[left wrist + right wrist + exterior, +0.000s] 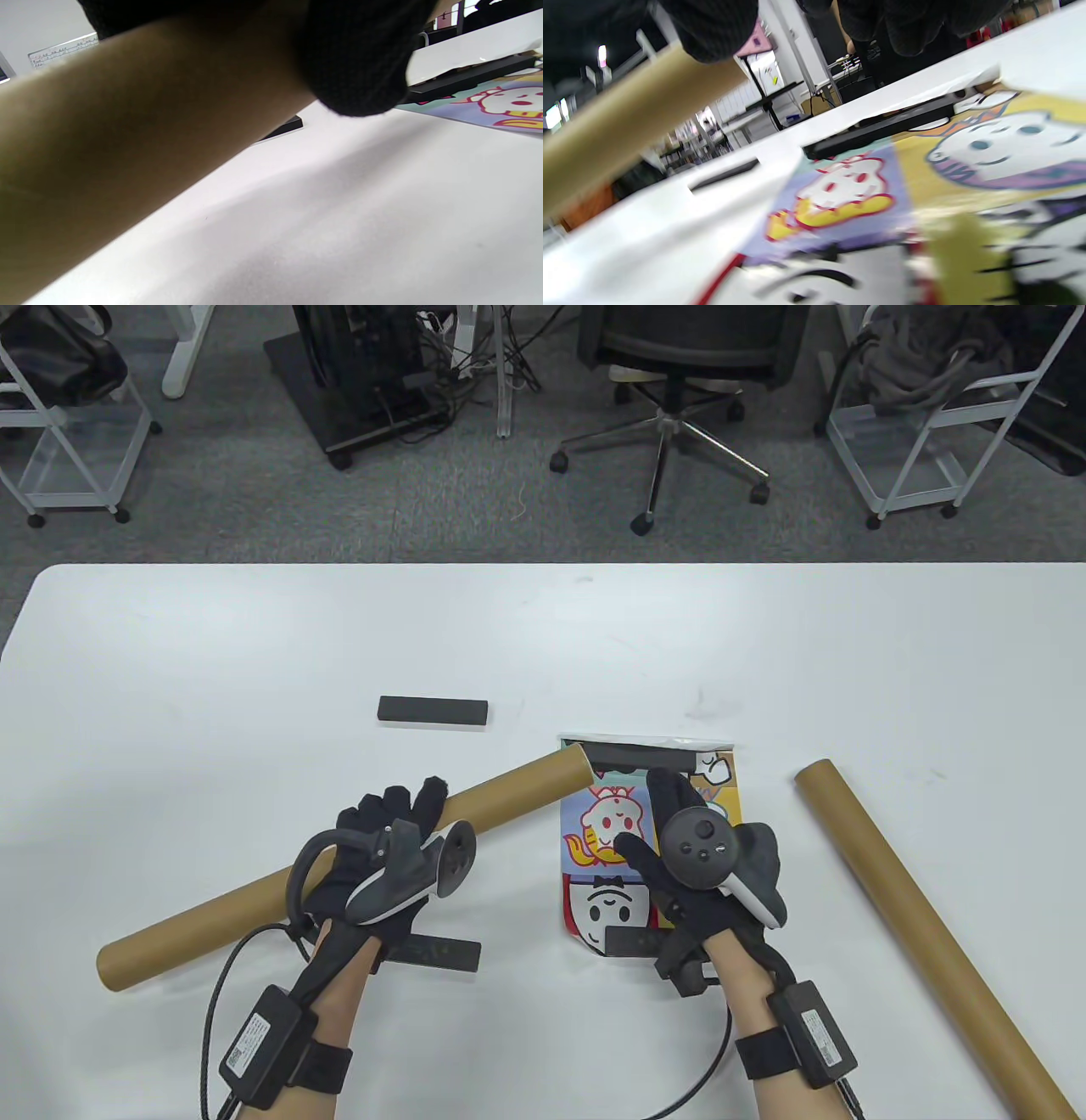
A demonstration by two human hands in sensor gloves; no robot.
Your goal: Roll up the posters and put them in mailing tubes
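Note:
My left hand grips a brown cardboard mailing tube near its middle. The tube slants from lower left to upper right, and its open end reaches the poster's top left corner. It fills the left wrist view under my fingers. A colourful cartoon poster lies flat, pinned by a black bar at its far edge and another at its near edge. My right hand is spread over the poster with fingers extended, holding nothing. The right wrist view shows the poster and the far bar.
A second brown tube lies diagonally at the right of the white table. One loose black bar lies left of centre, another beside my left wrist. An office chair and carts stand beyond the table's far edge.

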